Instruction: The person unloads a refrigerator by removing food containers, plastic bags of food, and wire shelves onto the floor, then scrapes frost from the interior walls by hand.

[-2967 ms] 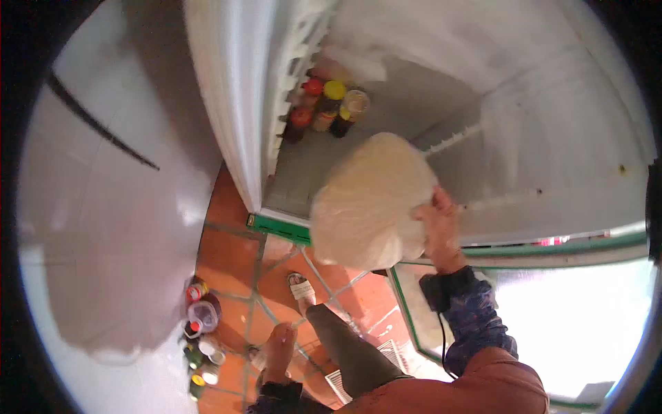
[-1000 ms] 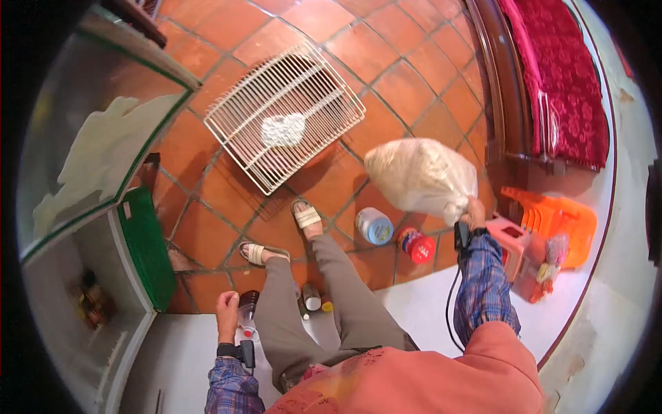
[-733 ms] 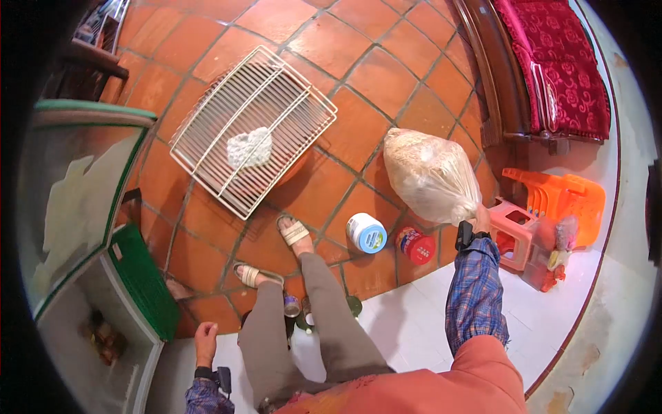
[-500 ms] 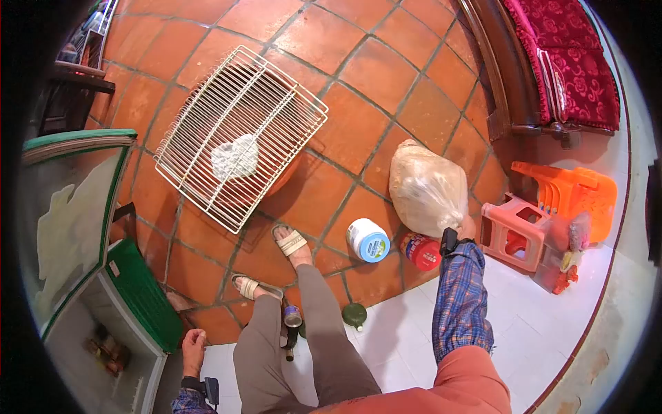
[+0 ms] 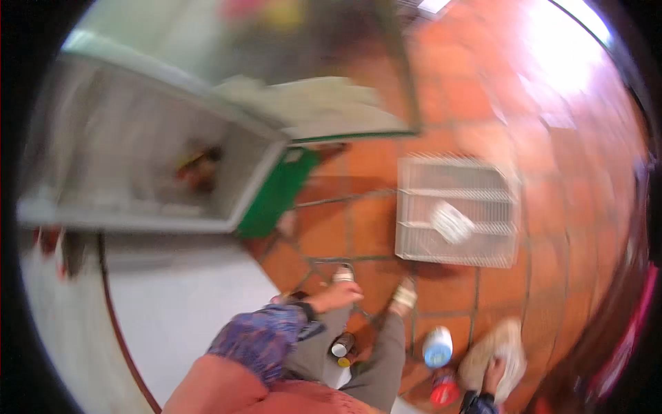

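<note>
At the lower right, my right hand (image 5: 494, 372) grips the gathered top of a clear plastic bag (image 5: 514, 352), which sits on the floor with pale, unclear contents. My left hand (image 5: 338, 295) is above my feet, its fingers curled together with nothing seen in them, though motion blurs it. Beside the bag stand a white tub with a blue lid (image 5: 438, 347) and a red-lidded jar (image 5: 445, 392). Farther off, a white wire rack (image 5: 455, 259) lies over a round shape on the floor, with a pale patterned piece (image 5: 452, 222) showing at it.
To the left is a white-lined fridge (image 5: 255, 186) with its glass door (image 5: 331, 110) swung out and a green panel (image 5: 279, 190) below. Small jars (image 5: 343, 345) stand between my legs. White tiles (image 5: 186, 290) meet the terracotta floor (image 5: 441, 290).
My view has swung left, bringing the fridge into fuller sight and moving the rack rightward. My left hand has come up and forward. My right hand is still at the bag.
</note>
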Demonstrator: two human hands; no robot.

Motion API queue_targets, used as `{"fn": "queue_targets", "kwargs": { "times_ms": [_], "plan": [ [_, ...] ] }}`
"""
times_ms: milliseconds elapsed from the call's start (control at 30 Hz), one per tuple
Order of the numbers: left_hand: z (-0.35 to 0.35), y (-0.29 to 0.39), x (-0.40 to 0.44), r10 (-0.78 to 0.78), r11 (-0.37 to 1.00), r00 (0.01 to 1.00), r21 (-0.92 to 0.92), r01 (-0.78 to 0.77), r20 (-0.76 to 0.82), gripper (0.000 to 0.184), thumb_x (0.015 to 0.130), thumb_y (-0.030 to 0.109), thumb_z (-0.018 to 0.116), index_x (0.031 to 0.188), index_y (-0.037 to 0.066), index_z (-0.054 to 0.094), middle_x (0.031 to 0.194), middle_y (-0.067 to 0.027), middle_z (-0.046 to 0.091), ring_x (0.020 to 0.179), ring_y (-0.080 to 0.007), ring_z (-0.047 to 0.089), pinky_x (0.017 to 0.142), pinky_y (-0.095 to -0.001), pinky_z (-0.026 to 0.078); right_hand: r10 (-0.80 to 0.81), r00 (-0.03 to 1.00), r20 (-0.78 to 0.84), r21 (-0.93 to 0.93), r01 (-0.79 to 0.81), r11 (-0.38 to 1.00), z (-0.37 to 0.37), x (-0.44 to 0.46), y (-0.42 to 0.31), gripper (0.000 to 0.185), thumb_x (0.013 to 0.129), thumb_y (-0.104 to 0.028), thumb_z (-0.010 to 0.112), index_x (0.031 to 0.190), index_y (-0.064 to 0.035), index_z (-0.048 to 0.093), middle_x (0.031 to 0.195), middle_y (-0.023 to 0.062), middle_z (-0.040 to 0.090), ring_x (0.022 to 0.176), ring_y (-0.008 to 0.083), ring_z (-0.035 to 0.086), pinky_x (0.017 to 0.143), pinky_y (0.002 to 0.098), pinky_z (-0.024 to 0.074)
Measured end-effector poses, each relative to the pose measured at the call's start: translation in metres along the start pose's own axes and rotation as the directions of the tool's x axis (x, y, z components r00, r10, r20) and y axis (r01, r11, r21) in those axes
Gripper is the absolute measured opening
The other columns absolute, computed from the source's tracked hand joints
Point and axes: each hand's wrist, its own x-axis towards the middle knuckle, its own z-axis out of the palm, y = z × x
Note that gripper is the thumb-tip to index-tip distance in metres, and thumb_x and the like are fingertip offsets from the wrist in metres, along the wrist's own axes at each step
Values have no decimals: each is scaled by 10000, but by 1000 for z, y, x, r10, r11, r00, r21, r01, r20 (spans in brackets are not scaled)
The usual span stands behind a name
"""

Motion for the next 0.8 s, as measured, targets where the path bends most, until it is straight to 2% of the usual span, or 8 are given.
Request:
{"fn": "queue_targets", "kwargs": {
  "times_ms": [67,267,333,400,500,633,700,800],
  "plan": [
    [3,3,-18,-32,997,996,-73,26,-84,297,900,267,573,1000,-8,617,893,-99,652,834,-198,611,757,-330,484,313,831,460,270,-467,842,34,45,-50,119,836,-68,540,943,-18,553,751,29,533,669,111,521,561,249,430],
    [-17,-48,-97,-182,958,914,-273,82,-363,286,879,306,599,994,46,629,871,-113,663,835,-211,644,735,-342,491,-329,817,473,412,125,903,147,149,-270,201,848,-51,543,1045,-18,564,799,33,565,646,99,526,550,238,437],
    [-14,-101,-127,-266,940,848,-318,123,-459,289,872,317,609,992,56,635,898,-115,670,863,-221,653,754,-345,497,-270,810,520,417,35,908,198,166,-340,216,858,-77,555,1062,-6,575,819,48,586,677,111,562,588,258,464],
    [-13,-148,-154,-428,874,752,-442,204,-501,303,854,321,645,977,44,629,908,-118,672,861,-216,651,750,-342,501,-515,685,515,307,413,857,211,157,-453,218,866,-99,562,1055,9,573,854,57,598,731,149,601,645,285,487],
    [-45,-174,-202,-517,814,488,-580,26,-703,434,828,244,703,1157,56,492,752,-40,579,679,-137,568,633,-301,483,-685,514,517,391,570,723,258,127,-566,217,855,-115,573,1034,6,593,865,89,626,796,199,622,700,310,493],
    [-153,-229,-259,-593,692,138,-590,-415,-793,725,811,177,688,1401,91,275,996,-79,506,838,-157,532,715,-267,472,-805,257,535,489,683,543,358,91,-657,204,827,-105,599,1007,-10,599,889,109,626,807,191,612,729,322,483],
    [-237,-232,-298,-521,851,-51,-514,-107,-852,830,794,171,715,1448,101,209,1165,-142,494,1010,-217,499,822,-331,465,-736,239,634,431,681,592,384,53,-708,190,834,-118,592,990,-9,586,847,115,614,784,209,604,712,337,478],
    [-373,-240,-345,-384,915,-301,-316,-253,-873,854,799,141,707,1461,81,170,1355,-174,374,1261,-269,366,1033,-390,329,-689,122,714,372,769,521,444,0,-774,173,847,-128,579,977,-16,578,791,134,600,763,248,600,675,360,472]
  ]
}}
